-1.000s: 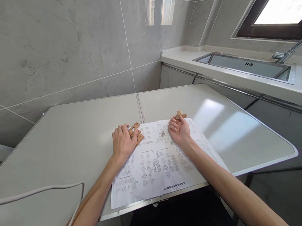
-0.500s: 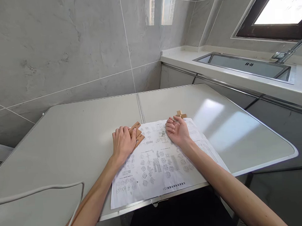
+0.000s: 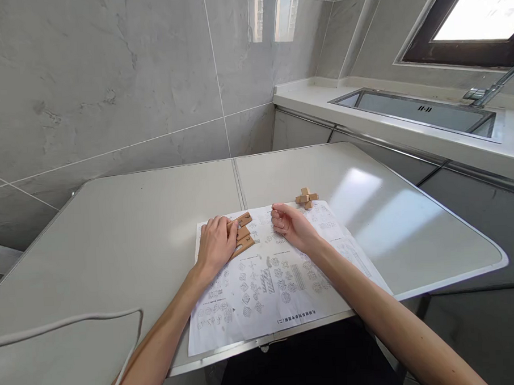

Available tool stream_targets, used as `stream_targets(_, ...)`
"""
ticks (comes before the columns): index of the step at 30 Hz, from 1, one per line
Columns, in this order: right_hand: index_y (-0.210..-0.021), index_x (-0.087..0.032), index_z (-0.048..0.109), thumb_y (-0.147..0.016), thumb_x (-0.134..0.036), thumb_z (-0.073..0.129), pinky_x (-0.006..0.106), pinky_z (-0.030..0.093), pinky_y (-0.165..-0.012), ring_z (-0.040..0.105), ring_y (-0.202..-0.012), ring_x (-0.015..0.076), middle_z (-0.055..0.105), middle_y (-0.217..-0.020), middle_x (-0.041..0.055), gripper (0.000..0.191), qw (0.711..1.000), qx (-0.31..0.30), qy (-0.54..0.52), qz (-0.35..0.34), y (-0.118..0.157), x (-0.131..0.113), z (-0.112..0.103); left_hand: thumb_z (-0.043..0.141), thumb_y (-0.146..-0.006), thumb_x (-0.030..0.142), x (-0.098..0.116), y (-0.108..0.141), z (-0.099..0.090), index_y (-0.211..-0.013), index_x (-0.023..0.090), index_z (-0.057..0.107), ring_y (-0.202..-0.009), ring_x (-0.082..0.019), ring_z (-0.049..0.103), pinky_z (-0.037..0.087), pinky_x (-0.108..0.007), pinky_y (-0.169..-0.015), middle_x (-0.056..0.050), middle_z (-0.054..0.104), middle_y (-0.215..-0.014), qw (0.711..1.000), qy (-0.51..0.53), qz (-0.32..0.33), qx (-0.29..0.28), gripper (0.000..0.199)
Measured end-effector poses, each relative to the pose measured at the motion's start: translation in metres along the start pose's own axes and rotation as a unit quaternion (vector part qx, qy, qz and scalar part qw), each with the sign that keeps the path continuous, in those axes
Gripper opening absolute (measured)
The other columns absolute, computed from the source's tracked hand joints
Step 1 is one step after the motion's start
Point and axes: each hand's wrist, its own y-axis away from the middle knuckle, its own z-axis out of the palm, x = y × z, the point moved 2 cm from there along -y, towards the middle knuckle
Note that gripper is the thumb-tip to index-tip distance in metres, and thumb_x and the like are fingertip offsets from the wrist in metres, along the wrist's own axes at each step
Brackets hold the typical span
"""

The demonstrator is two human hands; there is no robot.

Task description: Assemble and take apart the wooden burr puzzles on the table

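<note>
My left hand (image 3: 216, 239) is closed over several flat wooden puzzle pieces (image 3: 243, 220) with dark marks and a cut-out. Their right ends stick out past the fingers over a printed sheet (image 3: 252, 283), and the hand covers the rest. Above the sheet's upper middle, my right hand (image 3: 295, 228) has its fingers curled in toward the palm, and nothing shows in them. Just beyond it, an interlocking wooden cross-shaped puzzle (image 3: 306, 198) sits at the sheet's top right edge.
The sheet lies on a pale folding table (image 3: 155, 202) with a seam across it. A white cable (image 3: 67, 323) runs by my left forearm. Back right is a counter with a sink (image 3: 415, 112) and a tap (image 3: 483, 94). Grey tiled wall stands behind.
My left hand has slid slightly right with the wooden pieces. My right hand has turned and moved left, away from the wooden cross puzzle, which now shows fully.
</note>
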Motion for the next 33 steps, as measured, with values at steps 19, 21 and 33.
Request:
stream_targets(19,-0.107,-0.026,0.076,-0.1,-0.029,0.071,0.031,0.049,-0.075,0.061,-0.078,0.0167,0.069,-0.097,0.0026,0.01,0.781,-0.154,0.551,-0.25,0.017,0.026,0.018,0.034,-0.112,0.044,0.002,-0.002,-0.015,-0.08,0.025,0.047,-0.073,-0.02,0.063,0.048,-0.032,-0.07,-0.001,0.064,-0.077,0.975,0.187,-0.105,0.062,0.039)
stream_targets(21,-0.114,-0.028,0.077,-0.102,-0.035,0.07,0.032,0.051,-0.077,0.061,-0.079,0.0175,0.067,-0.1,0.0034,0.015,0.759,-0.158,0.578,-0.255,0.017,0.028,0.016,0.034,-0.112,0.045,0.004,-0.002,-0.018,-0.079,0.025,0.045,-0.07,-0.019,0.061,0.047,-0.031,-0.067,0.0,0.062,-0.075,0.971,0.201,-0.108,0.069,0.04)
stream_targets(33,-0.117,-0.027,0.071,-0.1,-0.043,0.076,0.03,0.045,-0.069,0.061,-0.077,0.0171,0.063,-0.106,0.0036,0.025,0.684,-0.175,0.662,-0.252,0.013,0.032,0.011,0.037,-0.11,0.049,0.002,-0.002,-0.015,-0.08,0.025,0.047,-0.068,-0.018,0.058,0.048,-0.029,-0.063,0.0,0.06,-0.076,0.96,0.244,-0.117,0.069,0.039)
